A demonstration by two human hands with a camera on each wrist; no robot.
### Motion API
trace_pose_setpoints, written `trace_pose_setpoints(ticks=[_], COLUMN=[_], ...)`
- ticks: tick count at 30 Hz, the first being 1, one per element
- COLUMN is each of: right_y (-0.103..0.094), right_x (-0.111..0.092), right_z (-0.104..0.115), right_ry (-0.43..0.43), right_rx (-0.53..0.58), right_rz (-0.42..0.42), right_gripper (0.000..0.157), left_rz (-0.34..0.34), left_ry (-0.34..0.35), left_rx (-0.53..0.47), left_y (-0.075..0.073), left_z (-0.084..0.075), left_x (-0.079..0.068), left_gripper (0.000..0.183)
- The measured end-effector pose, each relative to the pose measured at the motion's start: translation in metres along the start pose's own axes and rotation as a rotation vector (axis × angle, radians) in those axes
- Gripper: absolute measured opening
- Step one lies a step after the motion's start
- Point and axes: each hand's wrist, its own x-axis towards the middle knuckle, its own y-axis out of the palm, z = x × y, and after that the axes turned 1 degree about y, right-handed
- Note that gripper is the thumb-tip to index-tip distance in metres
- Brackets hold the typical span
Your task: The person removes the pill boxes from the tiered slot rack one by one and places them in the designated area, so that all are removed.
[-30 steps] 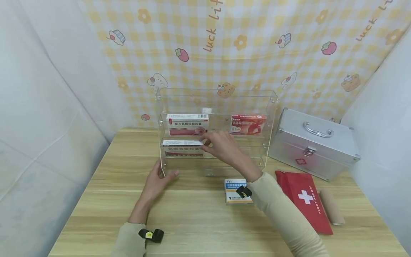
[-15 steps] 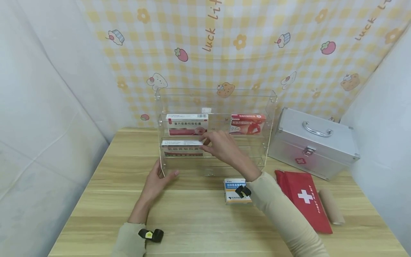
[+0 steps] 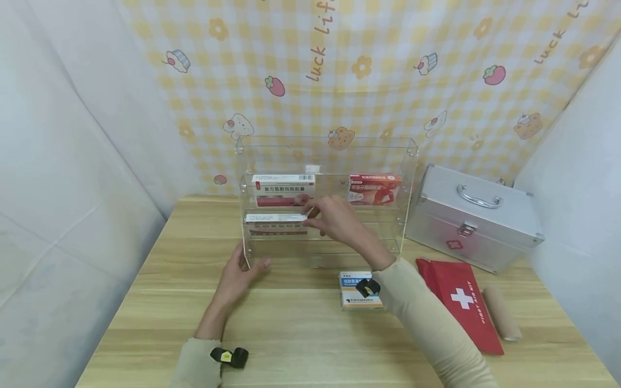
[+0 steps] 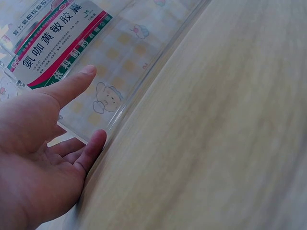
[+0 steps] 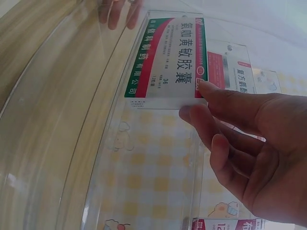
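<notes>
In the head view a clear acrylic rack (image 3: 359,245) with stepped tiers stands on the table. My right hand (image 3: 335,218) pinches the upper right corner of a white, green and red medicine box (image 5: 165,60), thumb on its front and index finger at its end. That box sits on a lower tier, at the rack's left. My left hand (image 3: 235,280) grips the rack's lower left side, thumb in front and other fingers round the panel's edge. Above stand a white and pink medicine box (image 3: 283,195) and, further right, a red medicine box (image 3: 373,191).
A blue and white medicine box (image 3: 354,293) lies before the rack, partly behind the right wrist's strap. To the right are a silver first-aid case (image 3: 475,215), a red first-aid pouch (image 3: 466,318) and a tan roll (image 3: 501,315). A checked cloth (image 3: 364,108) hangs behind.
Both hands keep almost the same places. The pinched medicine box has shifted slightly on its tier, and its white top shows a little more clearly. The head view has tipped slightly.
</notes>
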Motion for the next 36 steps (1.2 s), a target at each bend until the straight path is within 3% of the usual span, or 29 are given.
trace_pose_setpoints(ticks=[7,14,21,26,33,36], right_y=[-0.003,-0.011,-0.031,-0.046,-0.055,-0.055], right_x=[0.002,0.0,-0.003,-0.007,-0.013,-0.016], right_z=[0.001,0.0,0.009,0.018,0.03,0.031], right_ry=[0.073,0.029,0.022,-0.004,-0.011,-0.031], right_rx=[0.098,0.113,0.104,0.091,0.104,0.129], right_rz=[0.027,-0.004,-0.063,-0.107,-0.114,-0.11], right_gripper=[0.019,0.018,0.015,0.016,0.017,0.016], left_rz=[0.019,0.038,0.037,0.037,0.012,0.014], left_ry=[-0.016,-0.032,-0.049,-0.049,-0.027,-0.03], left_rx=[-0.055,-0.068,-0.06,-0.039,-0.012,-0.016], left_y=[-0.001,-0.002,-0.002,-0.002,0.002,0.002], left_z=[-0.006,-0.033,-0.037,-0.036,0.0,-0.003], left_x=[-0.001,-0.01,-0.013,-0.013,0.0,0.0], left_gripper=[0.087,0.085,0.087,0.089,0.091,0.091])
